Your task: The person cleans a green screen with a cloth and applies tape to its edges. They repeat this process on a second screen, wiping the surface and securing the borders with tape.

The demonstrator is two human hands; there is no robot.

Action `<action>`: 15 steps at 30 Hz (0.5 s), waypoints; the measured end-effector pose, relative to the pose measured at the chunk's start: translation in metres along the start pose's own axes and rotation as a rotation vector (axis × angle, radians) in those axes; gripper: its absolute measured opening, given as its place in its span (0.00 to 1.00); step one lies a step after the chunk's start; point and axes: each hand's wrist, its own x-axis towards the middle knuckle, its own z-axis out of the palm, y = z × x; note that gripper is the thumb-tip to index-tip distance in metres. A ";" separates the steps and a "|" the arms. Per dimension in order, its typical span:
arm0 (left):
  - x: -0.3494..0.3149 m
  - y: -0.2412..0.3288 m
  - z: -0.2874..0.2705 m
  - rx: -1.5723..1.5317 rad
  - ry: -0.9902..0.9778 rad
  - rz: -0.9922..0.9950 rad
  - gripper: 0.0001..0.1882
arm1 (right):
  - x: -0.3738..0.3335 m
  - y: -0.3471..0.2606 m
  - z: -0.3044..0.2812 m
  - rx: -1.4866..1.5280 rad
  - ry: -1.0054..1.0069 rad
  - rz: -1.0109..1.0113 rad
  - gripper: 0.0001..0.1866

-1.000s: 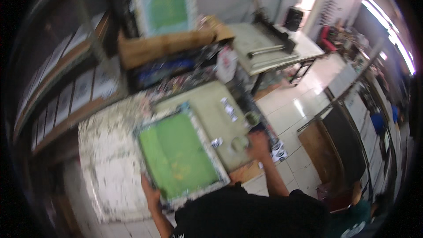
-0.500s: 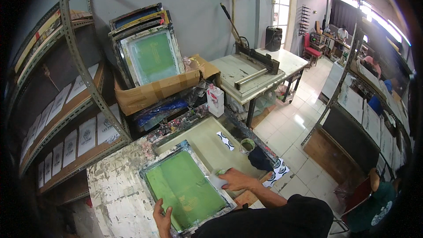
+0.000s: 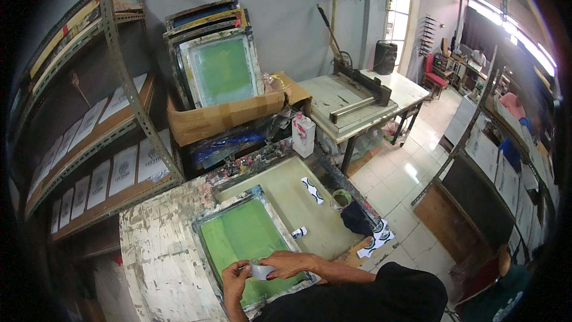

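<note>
A screen-printing frame (image 3: 270,203) with green mesh lies slanted on the worktable below me. Over its near part, my right hand (image 3: 289,264) grips what looks like a roll of clear tape (image 3: 261,272). My left hand (image 3: 234,283) comes up from the lower edge, its fingers pinched together at the roll's left side. Whether a loose strip lies between those fingertips is too small to make out. Right of the frame, a small printed paper piece (image 3: 299,232) rests on the pale recessed board (image 3: 280,180).
A longer printed strip (image 3: 311,191), a cup (image 3: 341,198) and a dark cloth (image 3: 356,219) lie to the right. At the table's back stands a white jug (image 3: 303,135). A cardboard box (image 3: 226,120) of frames is behind; a metal shelf (image 3: 122,71) rises left.
My right hand has brought the roll leftward over the mesh. My left hand has left the frame's left edge and met it. The small paper piece now shows on the board.
</note>
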 end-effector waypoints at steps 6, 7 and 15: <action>-0.010 0.014 -0.003 0.058 0.096 0.103 0.15 | 0.006 -0.007 0.001 0.051 -0.050 0.016 0.19; -0.012 0.017 -0.003 0.075 0.099 0.070 0.14 | 0.007 -0.008 0.000 0.032 -0.058 0.031 0.19; -0.006 -0.011 -0.017 0.055 0.506 0.179 0.17 | 0.018 -0.029 0.002 -0.373 0.036 0.147 0.29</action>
